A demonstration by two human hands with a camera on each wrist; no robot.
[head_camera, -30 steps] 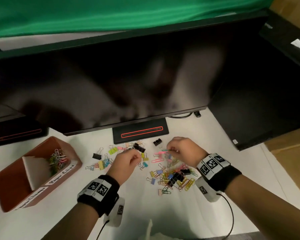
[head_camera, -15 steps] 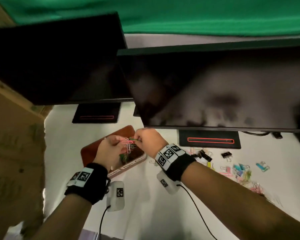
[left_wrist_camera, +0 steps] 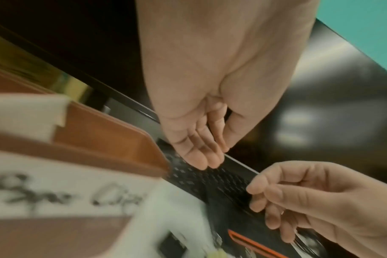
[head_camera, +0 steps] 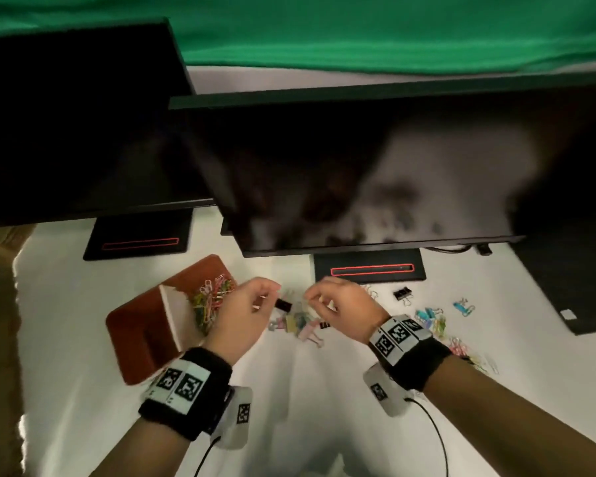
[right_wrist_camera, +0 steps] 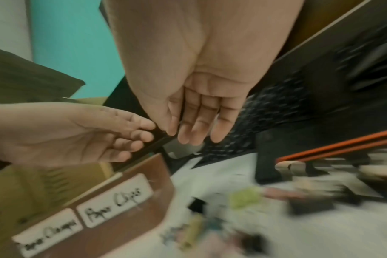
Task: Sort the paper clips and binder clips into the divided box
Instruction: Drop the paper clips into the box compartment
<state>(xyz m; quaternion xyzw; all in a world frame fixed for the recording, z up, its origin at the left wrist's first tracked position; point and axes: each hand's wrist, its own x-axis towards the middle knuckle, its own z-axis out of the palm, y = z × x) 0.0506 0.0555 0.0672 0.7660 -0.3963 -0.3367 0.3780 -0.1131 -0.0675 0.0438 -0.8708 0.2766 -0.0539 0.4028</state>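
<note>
The brown divided box (head_camera: 135,342) stands at the left, its far compartment holding several coloured paper clips (head_camera: 211,297); its near compartment looks bare. My left hand (head_camera: 272,295) and right hand (head_camera: 313,299) hover side by side just right of the box, above a small heap of pastel binder clips (head_camera: 298,321) and a black one (head_camera: 284,305). Both hands hold nothing, with fingers loosely bent. In the left wrist view my left hand (left_wrist_camera: 213,157) is relaxed and bare. The right wrist view shows my right hand (right_wrist_camera: 178,136) with straight fingers, also bare.
More clips lie to the right: a black binder clip (head_camera: 402,295), blue ones (head_camera: 463,308) and a mixed heap (head_camera: 470,356) behind my right wrist. Two dark monitors on black stands (head_camera: 369,270) overhang the white table's back. The box front bears handwritten labels (right_wrist_camera: 115,200).
Half a second ago both hands pinched pink paper clips over the box. Now both are bare and have shifted right, off the box and over the binder clips.
</note>
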